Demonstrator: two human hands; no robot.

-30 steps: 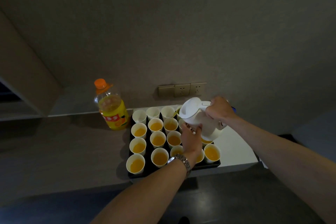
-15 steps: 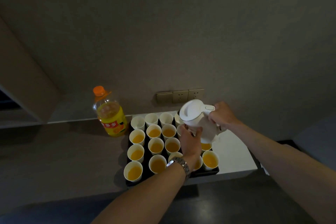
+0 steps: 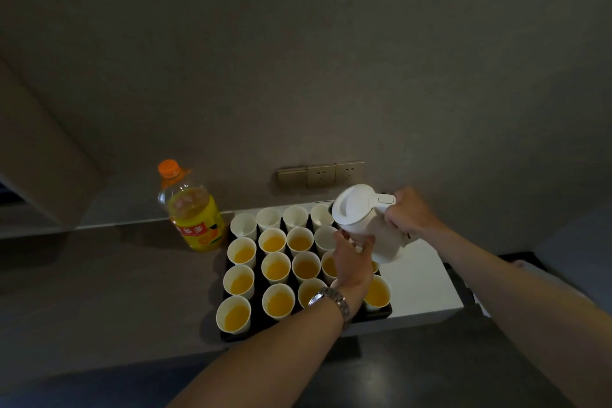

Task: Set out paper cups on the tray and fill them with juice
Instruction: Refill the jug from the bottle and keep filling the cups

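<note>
Head view: right hand grips the white jug's handle, spout tilted left over the tray's back rows of paper cups; left hand, fingers curled, steadies the jug beneath.

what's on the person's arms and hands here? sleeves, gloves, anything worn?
Both forearms are bare as far as the frame shows: no sleeves in view, no gloves. The left hand has a silver metal link-bracelet wristwatch at the wrist. The right hand and its wrist show nothing worn. No rings can be made out in this dim light.
</note>
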